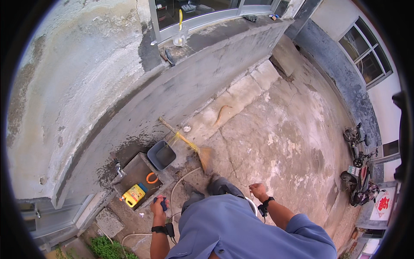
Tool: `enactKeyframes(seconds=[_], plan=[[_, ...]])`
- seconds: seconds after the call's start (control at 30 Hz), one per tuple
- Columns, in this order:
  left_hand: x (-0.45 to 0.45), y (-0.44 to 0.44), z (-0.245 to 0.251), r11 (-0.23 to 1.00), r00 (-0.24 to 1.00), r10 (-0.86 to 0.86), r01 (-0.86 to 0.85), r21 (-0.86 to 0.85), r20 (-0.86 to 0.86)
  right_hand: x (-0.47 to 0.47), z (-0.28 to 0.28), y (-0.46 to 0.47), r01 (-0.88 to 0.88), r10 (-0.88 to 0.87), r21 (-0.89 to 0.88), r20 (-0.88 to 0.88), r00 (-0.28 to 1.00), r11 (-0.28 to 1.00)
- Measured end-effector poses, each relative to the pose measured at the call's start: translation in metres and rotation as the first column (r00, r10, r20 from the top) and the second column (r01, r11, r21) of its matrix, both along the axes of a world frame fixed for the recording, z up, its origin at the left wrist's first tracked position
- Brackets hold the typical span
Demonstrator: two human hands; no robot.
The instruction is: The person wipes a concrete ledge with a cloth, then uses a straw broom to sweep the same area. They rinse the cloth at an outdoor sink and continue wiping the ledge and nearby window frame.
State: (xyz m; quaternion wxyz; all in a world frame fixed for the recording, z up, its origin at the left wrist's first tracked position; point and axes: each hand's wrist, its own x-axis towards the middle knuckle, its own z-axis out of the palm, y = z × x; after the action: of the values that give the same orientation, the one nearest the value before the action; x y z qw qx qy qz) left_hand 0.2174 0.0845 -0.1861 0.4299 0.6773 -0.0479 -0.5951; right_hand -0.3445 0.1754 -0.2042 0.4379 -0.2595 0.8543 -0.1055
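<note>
My left hand [158, 206] grips a dark blue cloth [165, 204] beside a low concrete wash basin [165, 185]. In the basin lie a yellow plastic jug [134, 195] with an orange cap and an orange ring-shaped object [152, 178]; something blue sits beside the jug. A metal tap [119, 167] juts from the wall above. On the basin's far corner rests a grey plastic tub [161, 155]. My right hand [258, 191] hangs with curled fingers on my right side; its palm is hidden. Close to its wrist shows a white curved rim [251, 207], partly covered by my shirt.
A straw broom [187, 140] leans by the wall, its bristles near my feet. A pale hose [176, 187] runs along the ground. On the ledge [210, 35] stands a clear container [179, 38]. An electric scooter [360, 181] is parked at the far right.
</note>
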Motion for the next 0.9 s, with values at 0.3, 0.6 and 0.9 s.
enactKeyframes(seconds=[0.3,0.6,0.9], plan=[[-0.064,-0.090,0.024,0.993,0.997,-0.058,0.063,-0.097,0.049,-0.043,-0.045,0.138,0.304,-0.337,0.262,0.093,0.937,0.916],[-0.202,-0.159,0.055,0.991,0.983,0.000,0.024,-0.131,0.185,-0.177,-0.056,-0.016,0.248,-0.245,0.022,0.253,0.936,0.968],[-0.221,-0.102,0.068,0.966,0.926,0.259,-0.242,-0.094,0.274,-0.290,-0.073,-0.206,-0.280,0.286,-0.092,0.048,0.957,0.955]])
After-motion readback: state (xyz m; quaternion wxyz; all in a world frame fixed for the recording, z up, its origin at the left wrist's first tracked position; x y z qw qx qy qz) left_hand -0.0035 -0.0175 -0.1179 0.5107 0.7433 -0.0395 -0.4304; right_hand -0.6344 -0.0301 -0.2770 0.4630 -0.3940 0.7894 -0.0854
